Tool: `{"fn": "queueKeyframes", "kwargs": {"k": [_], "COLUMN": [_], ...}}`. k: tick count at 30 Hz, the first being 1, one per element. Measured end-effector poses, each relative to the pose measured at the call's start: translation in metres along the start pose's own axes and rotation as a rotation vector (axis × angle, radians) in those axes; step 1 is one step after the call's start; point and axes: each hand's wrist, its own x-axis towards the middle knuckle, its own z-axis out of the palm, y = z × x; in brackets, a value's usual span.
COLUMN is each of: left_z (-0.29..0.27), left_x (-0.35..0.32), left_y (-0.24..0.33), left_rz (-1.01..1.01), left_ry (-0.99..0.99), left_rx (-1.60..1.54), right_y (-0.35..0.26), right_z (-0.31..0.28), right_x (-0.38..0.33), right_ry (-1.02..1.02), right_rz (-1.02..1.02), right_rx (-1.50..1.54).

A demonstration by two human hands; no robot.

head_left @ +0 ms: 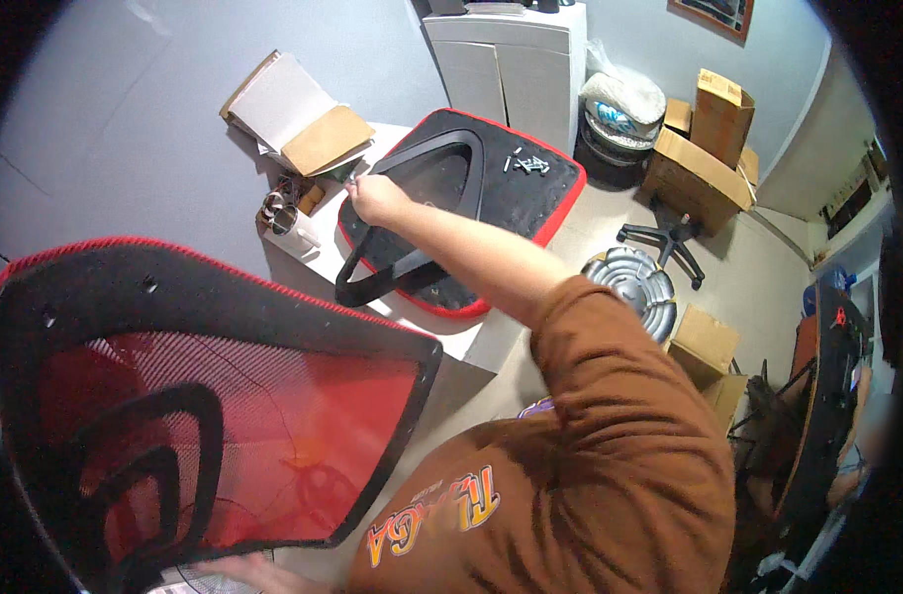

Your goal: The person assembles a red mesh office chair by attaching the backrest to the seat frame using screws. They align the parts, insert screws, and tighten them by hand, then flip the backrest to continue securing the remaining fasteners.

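My right hand [379, 201] is closed at the far edge of a small white table, its fingertips round something small that I cannot make out. Under that forearm, a black looped armrest [374, 285] lies on a red-edged chair seat [516, 210] with its black underside up. Several silver bolts [532, 164] lie loose on the seat. A red mesh chair backrest [273, 396] with a black frame stands at the left. Beside its bottom edge is my left hand [258, 571], blurred and partly cut off, its grip unclear.
A white mug [295, 234] with tools and an opened carton [298, 109] sit by the wall. On the floor at the right are a black star-shaped chair base [666, 238], a round silver ribbed object [634, 290] and cardboard boxes [697, 173]. A white cabinet [511, 74] stands behind.
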Motion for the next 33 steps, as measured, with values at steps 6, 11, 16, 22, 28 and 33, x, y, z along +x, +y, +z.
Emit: {"fn": "queueKeyframes", "kwargs": {"k": [6,11,16,22,28,33], "left_z": [0.002,0.001,0.006,0.022,0.074,0.152], "left_x": [0.023,0.03,0.037,0.045,0.045,0.024], "left_y": [-0.016,-0.009,-0.014,-0.026,-0.043,-0.057], "left_rz": [0.014,-0.004,-0.019,-0.04,-0.085,-0.172], "left_ry": [-0.013,0.016,0.003,-0.095,-0.315,-0.635], "left_rx": [0.0,-0.008,-0.03,-0.063,-0.186,-0.349], "right_y": [0.077,0.084,0.059,0.01,0.017,0.005], "right_z": [0.116,0.185,0.153,0.061,-0.134,-0.23], "right_x": [0.106,0.11,0.082,0.027,-0.111,-0.293], "right_ry": [-0.326,-0.437,-0.316,0.143,0.187,0.336], "right_rz": [0.357,0.916,0.662,0.562,0.234,0.031], "right_rx": [-0.093,0.0,0.244,0.889,1.167,1.063]}}
